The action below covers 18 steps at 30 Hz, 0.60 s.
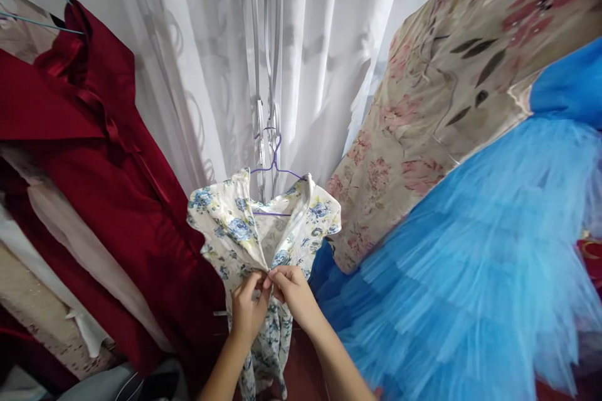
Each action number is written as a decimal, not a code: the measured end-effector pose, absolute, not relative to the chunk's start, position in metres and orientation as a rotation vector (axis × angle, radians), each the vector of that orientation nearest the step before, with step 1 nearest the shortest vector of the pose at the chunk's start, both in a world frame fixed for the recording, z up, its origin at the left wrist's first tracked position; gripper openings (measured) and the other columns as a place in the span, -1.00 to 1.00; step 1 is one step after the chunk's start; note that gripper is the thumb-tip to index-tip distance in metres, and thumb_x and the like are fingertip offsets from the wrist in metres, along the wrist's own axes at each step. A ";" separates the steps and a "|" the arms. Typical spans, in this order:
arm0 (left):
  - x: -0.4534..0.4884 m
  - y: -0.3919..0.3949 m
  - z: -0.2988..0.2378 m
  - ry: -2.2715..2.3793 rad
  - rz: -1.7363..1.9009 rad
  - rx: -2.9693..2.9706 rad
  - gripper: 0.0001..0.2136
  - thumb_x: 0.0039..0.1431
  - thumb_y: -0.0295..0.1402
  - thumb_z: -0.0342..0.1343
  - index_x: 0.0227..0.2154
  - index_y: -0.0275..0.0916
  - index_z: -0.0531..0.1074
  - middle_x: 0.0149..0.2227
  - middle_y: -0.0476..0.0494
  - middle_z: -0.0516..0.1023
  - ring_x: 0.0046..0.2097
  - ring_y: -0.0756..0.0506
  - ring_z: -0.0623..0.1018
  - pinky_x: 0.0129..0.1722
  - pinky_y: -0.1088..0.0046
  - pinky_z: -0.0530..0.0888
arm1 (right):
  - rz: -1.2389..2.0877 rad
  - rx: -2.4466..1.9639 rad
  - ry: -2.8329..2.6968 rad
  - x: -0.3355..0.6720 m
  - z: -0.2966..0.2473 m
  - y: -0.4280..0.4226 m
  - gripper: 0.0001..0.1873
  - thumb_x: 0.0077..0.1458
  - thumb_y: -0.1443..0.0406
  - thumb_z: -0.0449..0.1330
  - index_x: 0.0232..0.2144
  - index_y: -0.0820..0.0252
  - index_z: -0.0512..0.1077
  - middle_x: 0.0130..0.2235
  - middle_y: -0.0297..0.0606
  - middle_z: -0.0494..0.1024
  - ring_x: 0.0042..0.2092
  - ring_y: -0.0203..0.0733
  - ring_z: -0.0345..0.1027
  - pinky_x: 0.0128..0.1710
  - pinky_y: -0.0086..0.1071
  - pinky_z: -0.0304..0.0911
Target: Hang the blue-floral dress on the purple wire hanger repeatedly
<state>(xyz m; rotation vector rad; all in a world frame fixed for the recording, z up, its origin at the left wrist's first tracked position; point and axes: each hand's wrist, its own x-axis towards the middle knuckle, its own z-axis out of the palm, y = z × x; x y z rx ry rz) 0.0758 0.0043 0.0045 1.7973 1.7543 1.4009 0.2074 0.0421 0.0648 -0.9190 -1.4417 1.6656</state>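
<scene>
A white dress with blue and yellow flowers [239, 228] hangs in front of me on a purple wire hanger [275, 165]. Its neckline is parted in a V. At the bottom of that V, my left hand [251, 300] pinches the fabric between thumb and fingers. My right hand [289, 288] pinches the same spot from the other side, fingertips touching those of the left. Any small fastener between the fingertips is hidden. Below the hands, the lower part of the dress hangs in narrow folds.
Dark red garments [141, 200] hang close on the left. To the right are a beige flowered dress [404, 118] and a blue tiered tulle dress [461, 250]. White curtains [310, 43] and metal rods [256, 31] stand behind; reddish floor [305, 363] shows below.
</scene>
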 end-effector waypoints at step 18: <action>0.054 0.060 0.095 1.656 0.670 2.228 -0.83 0.25 -0.26 0.03 -0.25 -0.13 0.51 -0.36 -0.15 0.59 -0.30 -0.17 0.58 -0.23 0.30 0.45 | 1.323 -0.677 -1.206 0.184 0.199 0.140 -0.70 0.01 0.10 0.21 -0.43 0.24 0.51 -0.73 -0.48 0.23 -0.68 -0.37 -0.09 -0.65 -0.41 -0.26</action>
